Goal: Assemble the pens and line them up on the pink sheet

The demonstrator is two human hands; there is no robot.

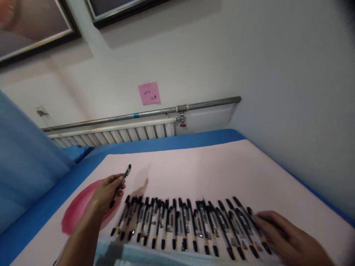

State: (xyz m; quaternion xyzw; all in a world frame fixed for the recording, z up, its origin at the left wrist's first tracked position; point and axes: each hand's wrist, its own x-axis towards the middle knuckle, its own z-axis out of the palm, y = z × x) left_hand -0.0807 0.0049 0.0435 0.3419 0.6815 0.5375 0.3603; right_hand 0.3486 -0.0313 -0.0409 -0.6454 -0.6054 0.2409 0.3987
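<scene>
My left hand (107,194) is raised over the left part of a pink sheet (199,173) and pinches a black pen (121,184) that points up and to the right. A long row of several black pens with yellow bands (183,225) lies side by side across the sheet. My right hand (285,236) rests palm down on the right end of that row, fingers stretched flat over the pens there and blurred.
The pink sheet carries a red patch (77,210) at the left and lies on a blue cover (36,214). Behind stand a white radiator (116,135), a grey pipe (155,111) and a wall with a pink sticky note (149,93). Blue fabric (24,162) hangs at the left.
</scene>
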